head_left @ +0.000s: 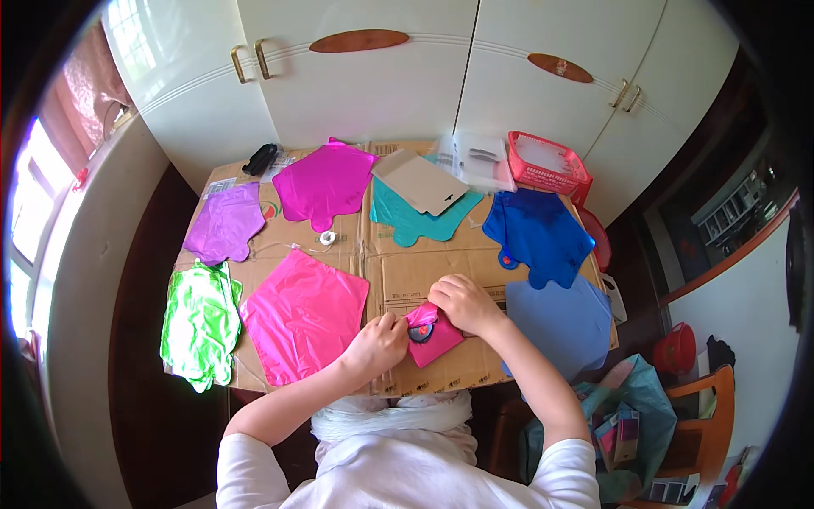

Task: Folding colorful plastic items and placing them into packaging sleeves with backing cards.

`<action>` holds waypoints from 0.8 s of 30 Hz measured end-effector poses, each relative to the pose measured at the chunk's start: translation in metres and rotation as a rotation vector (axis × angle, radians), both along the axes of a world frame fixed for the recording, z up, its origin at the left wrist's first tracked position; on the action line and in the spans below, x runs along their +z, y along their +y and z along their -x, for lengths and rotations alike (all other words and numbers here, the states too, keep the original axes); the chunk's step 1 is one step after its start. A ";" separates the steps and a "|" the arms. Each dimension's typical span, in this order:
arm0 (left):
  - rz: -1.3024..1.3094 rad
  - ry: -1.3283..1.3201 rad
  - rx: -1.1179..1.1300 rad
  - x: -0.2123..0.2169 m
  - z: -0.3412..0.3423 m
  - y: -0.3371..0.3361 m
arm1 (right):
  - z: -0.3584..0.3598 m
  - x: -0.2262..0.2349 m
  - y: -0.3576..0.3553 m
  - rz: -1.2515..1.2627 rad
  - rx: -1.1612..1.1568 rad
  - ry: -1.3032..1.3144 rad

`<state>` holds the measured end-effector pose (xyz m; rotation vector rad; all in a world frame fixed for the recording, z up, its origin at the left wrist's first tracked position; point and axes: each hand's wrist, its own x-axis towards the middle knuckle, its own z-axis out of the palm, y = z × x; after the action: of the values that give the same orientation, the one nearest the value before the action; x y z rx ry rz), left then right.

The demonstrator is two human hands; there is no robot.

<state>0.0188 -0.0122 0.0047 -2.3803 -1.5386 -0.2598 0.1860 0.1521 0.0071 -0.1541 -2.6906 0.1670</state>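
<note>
Near the front edge of the cardboard, a small magenta packet [441,341] with a dark round patch lies between my hands. A strip of crumpled pink foil [421,316] stands up at its top end. My left hand [383,343] is closed, its fingertips pinching the left end of that foil. My right hand [464,304] has its fingers curled over the foil's right end, partly hiding it. Just left of my left hand lies a flat pink foil balloon [307,318]. A pale blue foil balloon [560,322] lies to the right, past my right forearm.
Flat foil balloons in purple [225,222], green [201,321], magenta [324,182], teal [415,227] and dark blue [543,237] ring the cardboard sheet [424,271]. Beige card [420,181], a white ribbon roll [328,238] and a red basket [549,163] lie beyond. White cabinets [365,89] stand behind.
</note>
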 end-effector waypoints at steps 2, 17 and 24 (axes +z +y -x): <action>0.003 0.055 0.001 0.001 -0.001 0.000 | 0.003 0.008 -0.025 -0.087 -0.175 0.040; -0.022 0.089 -0.044 -0.001 0.003 -0.003 | -0.009 -0.029 -0.050 -0.181 -0.250 -0.055; 0.070 0.119 -0.044 0.005 0.001 -0.005 | -0.019 -0.007 -0.062 -0.002 -0.041 -0.239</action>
<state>0.0173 -0.0172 0.0095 -2.4377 -1.4661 -0.0730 0.2047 0.0896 -0.0002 -0.2419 -2.9226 0.1417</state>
